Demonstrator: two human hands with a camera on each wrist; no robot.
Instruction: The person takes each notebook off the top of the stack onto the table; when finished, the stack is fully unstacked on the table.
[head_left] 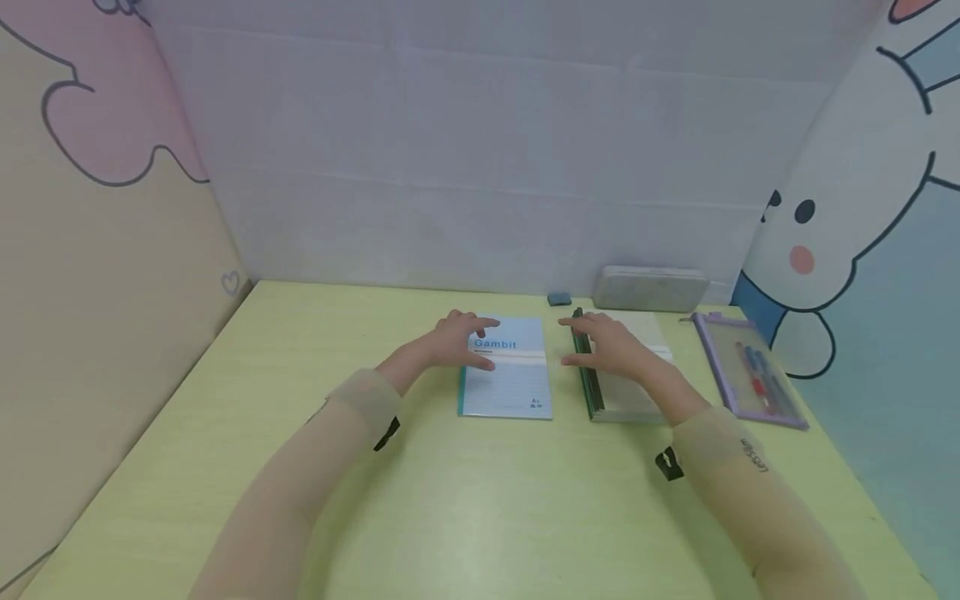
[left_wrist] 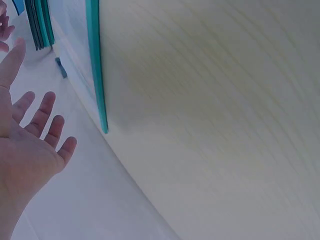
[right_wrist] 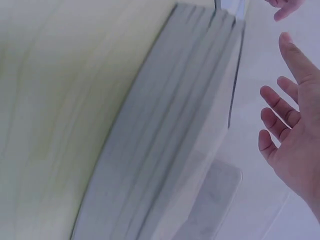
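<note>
A pale blue notebook (head_left: 513, 387) marked "Gambit" lies flat on the table, its teal spine (left_wrist: 95, 65) on the left side. Over its left part hovers my left hand (head_left: 459, 339), thumb and fingers spread, with nothing in it. To the right of that notebook lies a stack of notebooks (head_left: 626, 396) with dark green spines; the right wrist view shows the layered page edges (right_wrist: 165, 125). My right hand (head_left: 611, 343) is above the stack's left part, fingers spread toward the left hand and holding nothing. Both palms face each other across a gap.
At the back right a grey-white case (head_left: 651, 289) stands against the wall, with a small dark blue block (head_left: 558, 299) to its left. A clear pouch (head_left: 750, 371) with a purple border and several pens inside lies at the table's right edge. White sheeting (head_left: 480, 150) hangs behind.
</note>
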